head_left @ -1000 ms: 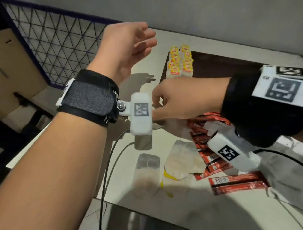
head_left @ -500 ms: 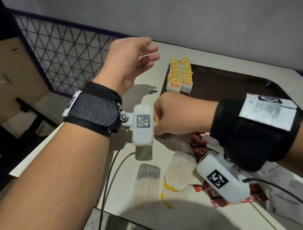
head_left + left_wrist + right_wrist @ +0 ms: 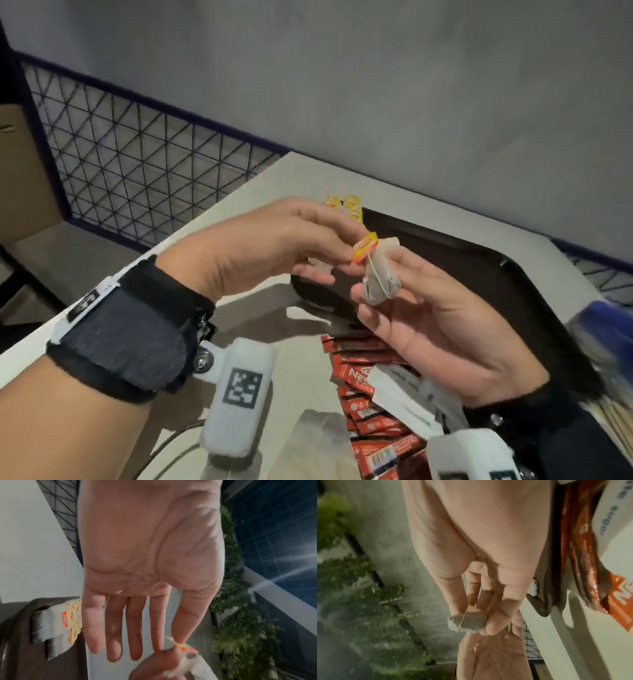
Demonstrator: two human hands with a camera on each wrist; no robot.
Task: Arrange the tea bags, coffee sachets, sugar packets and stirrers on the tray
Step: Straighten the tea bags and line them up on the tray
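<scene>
A tea bag is held in the air over the near left corner of the dark brown tray. My right hand, palm up, pinches the bag between thumb and fingers. My left hand pinches its yellow-red tag between thumb and forefinger; a string joins tag and bag. In the left wrist view the other left fingers lie straight. Tagged tea bags lie in rows at the tray's far left corner. Red coffee sachets and white sugar packets lie under my right wrist.
Crumpled clear wrappers lie on the pale table near its front edge. Wooden stirrers and a blurred blue thing show at the right edge. A wire-mesh railing runs along the table's left, a grey wall behind.
Both hands have risen from the table. My right hand turned palm up with a tea bag in it, and my left hand came across from open in the air to pinch the tag.
</scene>
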